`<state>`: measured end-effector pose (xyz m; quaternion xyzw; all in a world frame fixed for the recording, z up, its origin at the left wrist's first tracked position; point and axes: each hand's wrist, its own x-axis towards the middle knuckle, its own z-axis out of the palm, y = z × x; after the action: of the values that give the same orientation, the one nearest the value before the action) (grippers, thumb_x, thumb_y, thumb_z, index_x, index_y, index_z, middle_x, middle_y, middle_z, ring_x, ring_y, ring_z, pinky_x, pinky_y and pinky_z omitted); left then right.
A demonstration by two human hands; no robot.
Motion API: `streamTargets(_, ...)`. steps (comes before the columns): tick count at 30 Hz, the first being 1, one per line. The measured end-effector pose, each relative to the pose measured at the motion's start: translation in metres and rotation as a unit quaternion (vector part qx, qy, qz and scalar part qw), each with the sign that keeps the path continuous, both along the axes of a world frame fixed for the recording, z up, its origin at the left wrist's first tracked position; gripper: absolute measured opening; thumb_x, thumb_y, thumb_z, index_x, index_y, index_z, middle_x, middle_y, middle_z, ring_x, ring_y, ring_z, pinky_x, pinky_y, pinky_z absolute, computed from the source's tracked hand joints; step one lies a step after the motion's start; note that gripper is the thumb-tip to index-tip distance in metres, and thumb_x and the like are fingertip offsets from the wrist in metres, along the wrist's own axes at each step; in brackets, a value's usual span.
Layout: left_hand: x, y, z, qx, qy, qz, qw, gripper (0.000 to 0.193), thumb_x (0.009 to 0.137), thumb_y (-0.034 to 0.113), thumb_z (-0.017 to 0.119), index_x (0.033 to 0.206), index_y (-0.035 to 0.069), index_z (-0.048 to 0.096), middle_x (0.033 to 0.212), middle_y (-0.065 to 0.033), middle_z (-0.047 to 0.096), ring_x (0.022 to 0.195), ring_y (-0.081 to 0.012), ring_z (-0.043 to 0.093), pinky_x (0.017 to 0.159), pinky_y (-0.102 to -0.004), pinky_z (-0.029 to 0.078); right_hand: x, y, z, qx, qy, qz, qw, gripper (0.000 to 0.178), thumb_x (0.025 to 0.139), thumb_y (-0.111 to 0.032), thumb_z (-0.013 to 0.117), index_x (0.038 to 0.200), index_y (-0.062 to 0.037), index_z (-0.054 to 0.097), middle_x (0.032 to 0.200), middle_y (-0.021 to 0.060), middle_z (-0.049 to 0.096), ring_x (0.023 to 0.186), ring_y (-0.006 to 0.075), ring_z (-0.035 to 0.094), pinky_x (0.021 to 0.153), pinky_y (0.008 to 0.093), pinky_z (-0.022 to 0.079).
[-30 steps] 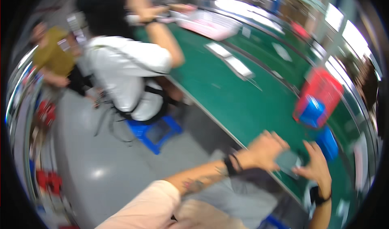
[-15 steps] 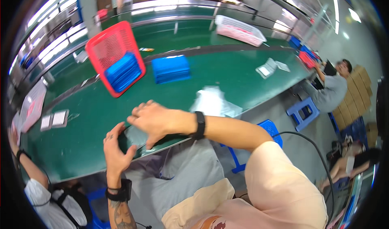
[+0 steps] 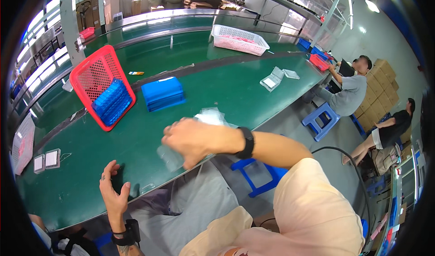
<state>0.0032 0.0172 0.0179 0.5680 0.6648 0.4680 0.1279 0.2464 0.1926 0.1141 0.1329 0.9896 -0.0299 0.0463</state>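
Observation:
My left hand [image 3: 114,190] hovers at the green table's near edge, thumb and fingers apart, with nothing in it. To its right, my right hand [image 3: 192,140] is curled over a thin clear plastic piece [image 3: 170,159] that sticks out below the fingers. The piece looks like a small bag or sheet; motion blurs it. Just beyond that hand and partly behind it lies a pile of clear plastic pieces [image 3: 212,116]. A small clear strip [image 3: 148,187] rests by the edge, between my hands.
A stack of blue packets [image 3: 163,94] sits beside a tilted red basket [image 3: 103,87] holding more blue packets. Clear cases [image 3: 272,78] lie right, others [image 3: 52,159] left. A white basket [image 3: 240,41] stands far back. A blue stool [image 3: 259,177] is by the edge; a seated person [image 3: 353,88] is right.
My hands have moved apart. The right has carried the clear plastic piece rightward, away from the left hand, toward the pile. The whole view has shifted to the right.

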Motion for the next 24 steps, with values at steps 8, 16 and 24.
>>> streamTargets(8, 0.001, 0.003, 0.000, 0.001, -0.012, -0.002, 1.000, 0.066, 0.065, 0.017, 0.065, 0.128, 0.002, 0.053, 0.108, -0.0138, 0.062, 0.097, -0.0257, 0.052, 0.094, -0.0381, 0.040, 0.130, 0.119, 0.024, 0.087, -0.033, -0.273, 0.958, 0.078, 0.056, -0.027, 0.077, 0.129, -0.0094, 0.054, 0.118, 0.0157, 0.061, 0.109, 0.0330, 0.060, 0.091, 0.0418, 0.052)
streamTargets(16, -0.001, -0.002, -0.005, 0.008, -0.017, 0.000, 1.000, 0.066, 0.065, 0.017, 0.065, 0.129, 0.002, 0.053, 0.108, -0.0134, 0.062, 0.098, -0.0260, 0.053, 0.094, -0.0388, 0.040, 0.202, 0.185, 0.001, 0.118, -0.023, -0.412, 0.903, 0.080, 0.058, -0.021, 0.078, 0.131, -0.0114, 0.049, 0.123, 0.0157, 0.057, 0.113, 0.0337, 0.058, 0.095, 0.0419, 0.049)
streamTargets(24, -0.002, -0.003, -0.004, 0.018, -0.010, 0.004, 1.000, 0.066, 0.065, 0.015, 0.067, 0.129, 0.003, 0.054, 0.108, -0.0129, 0.062, 0.097, -0.0256, 0.053, 0.096, -0.0389, 0.039, 0.221, 0.186, -0.040, 0.265, 0.337, -0.447, 0.785, 0.074, 0.061, -0.021, 0.078, 0.125, -0.0019, 0.045, 0.116, 0.0217, 0.056, 0.102, 0.0410, 0.059, 0.087, 0.0459, 0.049)
